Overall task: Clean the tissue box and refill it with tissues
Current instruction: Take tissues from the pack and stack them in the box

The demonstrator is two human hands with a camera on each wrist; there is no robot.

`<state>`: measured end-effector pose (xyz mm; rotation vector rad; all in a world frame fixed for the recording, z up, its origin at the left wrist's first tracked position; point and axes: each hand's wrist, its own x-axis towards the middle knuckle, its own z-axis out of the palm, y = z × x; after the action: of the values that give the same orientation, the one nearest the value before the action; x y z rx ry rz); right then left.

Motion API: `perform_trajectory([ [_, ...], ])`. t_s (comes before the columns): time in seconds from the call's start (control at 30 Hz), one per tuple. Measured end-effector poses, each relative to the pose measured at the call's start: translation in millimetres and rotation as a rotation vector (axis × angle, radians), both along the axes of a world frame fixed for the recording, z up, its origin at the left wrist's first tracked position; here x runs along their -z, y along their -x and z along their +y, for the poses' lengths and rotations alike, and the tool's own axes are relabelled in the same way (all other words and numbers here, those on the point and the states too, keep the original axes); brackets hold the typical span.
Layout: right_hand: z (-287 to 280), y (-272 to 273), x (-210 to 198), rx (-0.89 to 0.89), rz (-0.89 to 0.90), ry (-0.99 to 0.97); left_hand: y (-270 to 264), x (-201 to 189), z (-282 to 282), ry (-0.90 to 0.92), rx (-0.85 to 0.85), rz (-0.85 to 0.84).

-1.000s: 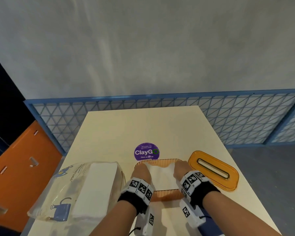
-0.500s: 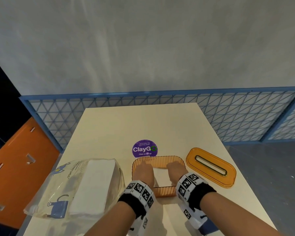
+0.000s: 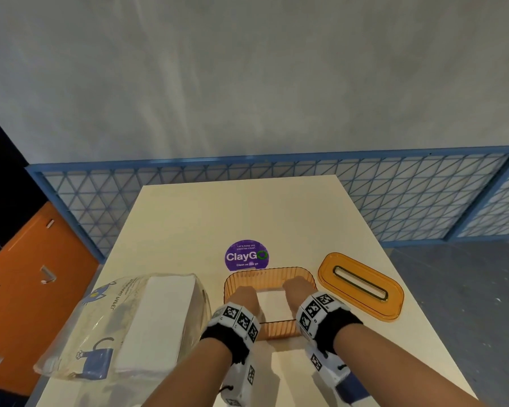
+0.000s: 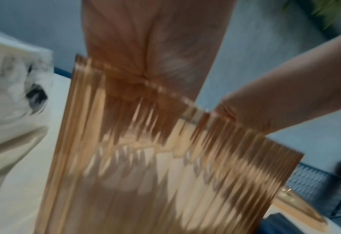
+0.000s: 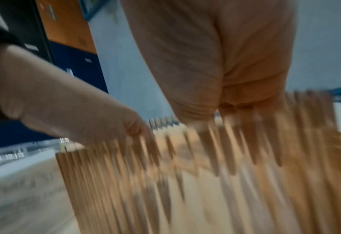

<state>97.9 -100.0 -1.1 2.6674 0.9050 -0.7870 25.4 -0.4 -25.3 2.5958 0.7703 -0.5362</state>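
The pale surface (image 3: 247, 212) carries everything. To the left of the left hand (image 3: 245, 298), a clear plastic pack of tissue paper (image 3: 130, 321) is laid, a white stack showing inside it. The ribbed orange tissue box (image 3: 269, 278) is placed open-topped at the near middle, and both hands are reached down into it, the right hand (image 3: 298, 290) beside the left. White tissues (image 3: 271, 301) are seen inside the box between the two hands. The fingers are hidden below the box rim and blurred through its wall in the wrist views, so whether they are apart or clamped on the tissues cannot be told. The slotted orange lid (image 3: 362, 284) is laid flat just right of the right hand. A purple round sticker (image 3: 246, 255) is seen beyond the fingers.
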Motion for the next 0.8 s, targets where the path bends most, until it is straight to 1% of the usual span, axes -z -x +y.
perform_trajectory([
  [0.03,-1.7,-2.0,-3.9,0.015,-0.010,-0.082,1.0,-4.8,0.1,0.022,0.002,-0.075],
  [0.1,-6.7,-10.7,-14.1,0.086,-0.044,-0.268,8.2,-19.5,3.4,0.056,-0.022,-0.281],
  [0.17,-17.5,-20.4,-23.9,0.173,-0.076,-0.458,22.8,-33.2,12.0,0.052,-0.081,-0.473],
  [0.23,-30.5,-28.6,-28.1,0.253,-0.117,-0.600,42.9,-40.7,27.6,0.029,-0.177,-0.582],
  [0.27,-37.4,-32.0,-28.0,0.290,-0.118,-0.628,53.4,-39.7,36.4,0.005,-0.227,-0.597],
  [0.33,-49.8,-32.0,-24.8,0.318,-0.056,-0.577,74.5,-34.8,53.1,-0.060,-0.320,-0.546],
  [0.43,-59.7,-26.0,-14.6,0.354,0.103,-0.457,98.8,-24.3,69.2,-0.159,-0.424,-0.358],
  [0.5,-62.6,-20.1,-10.2,0.370,0.140,-0.449,107.9,-17.8,73.2,-0.187,-0.463,-0.259],
  [0.57,-62.1,-16.8,-7.6,0.405,0.142,-0.483,113.3,-10.2,73.8,-0.190,-0.476,-0.185],
  [0.63,-60.7,-15.1,-6.9,0.443,0.183,-0.526,115.8,-1.8,72.9,-0.219,-0.459,-0.123],
  [0.7,-59.6,-13.0,-7.7,0.446,0.202,-0.541,115.8,4.7,72.1,-0.271,-0.443,-0.096],
  [0.8,-60.0,-12.8,-8.1,0.419,0.172,-0.518,112.1,9.6,70.4,-0.328,-0.438,-0.077],
])
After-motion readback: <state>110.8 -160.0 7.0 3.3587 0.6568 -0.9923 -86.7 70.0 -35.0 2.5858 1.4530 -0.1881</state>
